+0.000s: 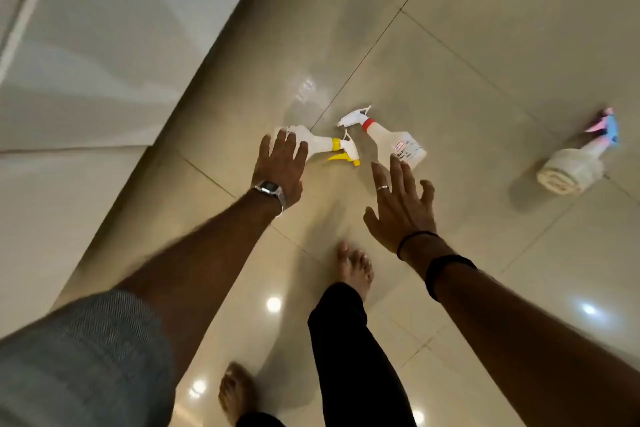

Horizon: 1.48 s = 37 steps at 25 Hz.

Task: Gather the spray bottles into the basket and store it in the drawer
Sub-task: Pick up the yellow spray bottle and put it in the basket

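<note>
Three white spray bottles lie on the glossy tiled floor. The one with a yellow trigger (320,144) lies at centre; my left hand (281,166) hovers over its base with fingers spread, holding nothing. Beside it lies a bottle with a red collar and a label (394,144); my right hand (401,204) is open just below its base, fingertips close to it. Farther right lies a third bottle with a blue and pink head (576,163), out of reach of both hands. No basket or drawer is visible.
A pale cabinet front or wall (104,62) runs along the left side. My bare feet (355,269) stand on the tiles below the bottles. Ceiling lights reflect off the beige floor (485,45).
</note>
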Motion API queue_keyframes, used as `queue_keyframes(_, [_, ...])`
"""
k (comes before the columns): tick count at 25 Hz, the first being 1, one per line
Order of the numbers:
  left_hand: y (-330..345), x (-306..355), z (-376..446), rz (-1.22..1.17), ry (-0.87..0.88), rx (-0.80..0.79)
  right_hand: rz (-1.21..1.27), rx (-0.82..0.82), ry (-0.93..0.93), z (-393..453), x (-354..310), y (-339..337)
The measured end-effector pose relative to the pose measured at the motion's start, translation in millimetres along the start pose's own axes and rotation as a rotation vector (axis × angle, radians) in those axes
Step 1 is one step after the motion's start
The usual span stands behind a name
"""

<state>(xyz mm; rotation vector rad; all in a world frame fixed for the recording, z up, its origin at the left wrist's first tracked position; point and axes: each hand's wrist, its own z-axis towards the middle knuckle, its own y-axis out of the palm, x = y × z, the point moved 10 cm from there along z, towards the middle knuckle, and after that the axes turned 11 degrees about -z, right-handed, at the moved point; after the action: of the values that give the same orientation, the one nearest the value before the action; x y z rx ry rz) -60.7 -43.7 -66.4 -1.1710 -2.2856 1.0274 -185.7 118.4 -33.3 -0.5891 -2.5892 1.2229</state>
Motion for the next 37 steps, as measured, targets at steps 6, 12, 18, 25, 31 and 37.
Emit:
queue_keyframes(6, [38.7, -3.0, 54.9, 0.045, -0.131, -0.112, -0.015, -0.089, -0.063, 14.3, -7.8, 52.0])
queue_keyframes(12, [51.5, 8.2, -4.5, -0.288, -0.224, -0.137, 0.077, -0.165, -0.063, 4.1, -17.9, 15.8])
queue_keyframes(18, [-51.7, 33.5, -70.5, -0.741, -0.107, 0.091, 0.627, -0.2, 0.137, -11.8, -23.8, -65.0])
queue_keyframes(25, [-203.8, -31.8, -168.6, -0.927, -0.206, 0.404, 0.839, -0.016, 0.011, -54.0, -65.2, -219.7])
queue_keyframes(31, [-243.4, -131.0, -288.6, -1.022, -0.314, 0.606, 0.685, 0.13, -0.191, -102.5, -177.7, -322.2])
queue_keyframes(37, [-200.4, -259.7, -423.2, -1.052, -0.397, 0.855, 0.639, 0.149, -0.413, -161.2, -364.0, -360.2])
